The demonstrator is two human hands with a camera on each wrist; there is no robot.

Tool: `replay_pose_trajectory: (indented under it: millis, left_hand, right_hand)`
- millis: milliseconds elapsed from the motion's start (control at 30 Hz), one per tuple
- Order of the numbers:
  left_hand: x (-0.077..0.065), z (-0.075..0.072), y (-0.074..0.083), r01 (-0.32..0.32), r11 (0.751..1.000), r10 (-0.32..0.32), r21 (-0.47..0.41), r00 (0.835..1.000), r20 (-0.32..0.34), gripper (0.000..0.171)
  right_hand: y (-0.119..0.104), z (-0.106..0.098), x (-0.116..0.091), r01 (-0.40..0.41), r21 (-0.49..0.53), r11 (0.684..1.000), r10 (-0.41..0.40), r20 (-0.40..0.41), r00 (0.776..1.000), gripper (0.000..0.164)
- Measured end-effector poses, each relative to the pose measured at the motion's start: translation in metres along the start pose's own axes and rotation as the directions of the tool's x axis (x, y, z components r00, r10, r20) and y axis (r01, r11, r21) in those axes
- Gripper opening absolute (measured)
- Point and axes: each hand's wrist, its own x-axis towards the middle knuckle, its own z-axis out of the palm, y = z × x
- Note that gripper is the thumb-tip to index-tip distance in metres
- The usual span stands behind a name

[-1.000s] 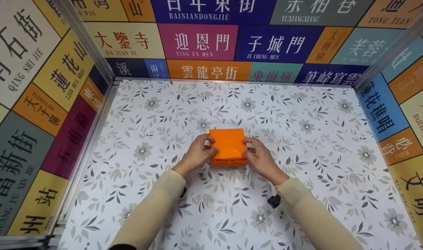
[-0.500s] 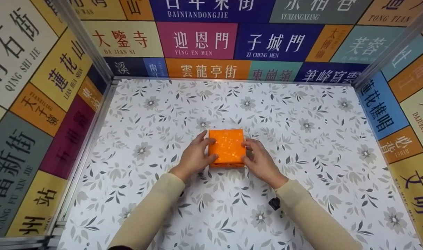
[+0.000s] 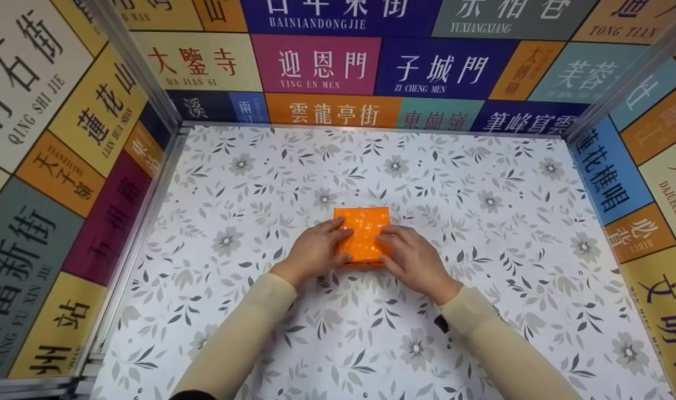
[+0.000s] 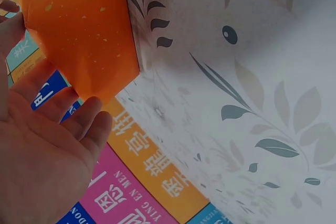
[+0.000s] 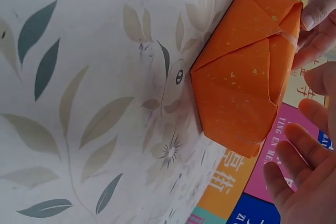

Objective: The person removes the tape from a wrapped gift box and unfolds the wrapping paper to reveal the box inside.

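A box wrapped in orange paper with gold flecks (image 3: pixel 364 236) sits on the floral tabletop. Its folded end flaps show in the right wrist view, on the wrapped box (image 5: pixel 241 72). From the left side, my left hand (image 3: pixel 315 250) rests fingertips on the top edge, its thumb near the front corner. My right hand (image 3: pixel 414 258) does likewise from the right, fingers reaching over the top edge. In the left wrist view the palm of the left hand (image 4: pixel 44 150) faces the box, fingers loosely bent. The right hand (image 5: pixel 310 177) has spread, loose fingers beside the box.
White paper with grey leaves and flowers covers the table (image 3: pixel 232 333). Panels with printed street names (image 3: pixel 321 66) rise at the back and both sides. Metal frame rails (image 3: pixel 143 222) run along the table's edges.
Both hands have shifted from the box's sides inward over its top edges, the right hand most recently. The box's top has tipped slightly lower at the front and stays in about the same place.
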Motion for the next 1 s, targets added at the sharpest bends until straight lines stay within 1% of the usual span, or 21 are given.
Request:
replay_pose_trajectory:
  millis: [67,167,333,533,833,1000]
  left_hand:
    - [0.0012,-0.0002,0.0004,-0.001,1.0,0.001,0.018,1.0,0.002,0.061]
    - [0.0021,-0.0001,0.0005,0.004,0.999,-0.004,0.037,1.0,0.007,0.061]
    - [0.002,-0.0009,0.0014,0.02,0.999,-0.02,0.037,1.0,0.021,0.061]
    - [0.0015,-0.0027,0.0025,0.031,0.999,-0.032,0.036,0.999,0.033,0.061]
    - [0.0,-0.0023,0.0028,0.037,0.999,-0.037,0.013,0.999,0.032,0.06]
    - [0.0002,-0.001,0.0024,0.036,0.999,-0.037,0.005,0.999,0.029,0.061]
  right_hand:
    - [-0.0003,-0.0001,0.001,0.015,-0.016,1.0,-0.015,0.009,1.0,0.036]
    - [-0.001,-0.0016,0.002,0.016,-0.031,0.999,-0.015,0.047,0.999,0.035]
    - [-0.0012,-0.0042,0.0031,0.01,-0.063,0.998,-0.003,0.107,0.994,0.035]
    - [-0.0008,-0.0049,0.0036,0.021,-0.073,0.997,-0.012,0.127,0.992,0.035]
    - [0.0019,-0.0043,0.0013,-0.03,-0.084,0.996,0.043,0.166,0.985,0.038]
    - [0.0023,-0.004,0.0008,-0.032,-0.086,0.996,0.047,0.17,0.984,0.039]
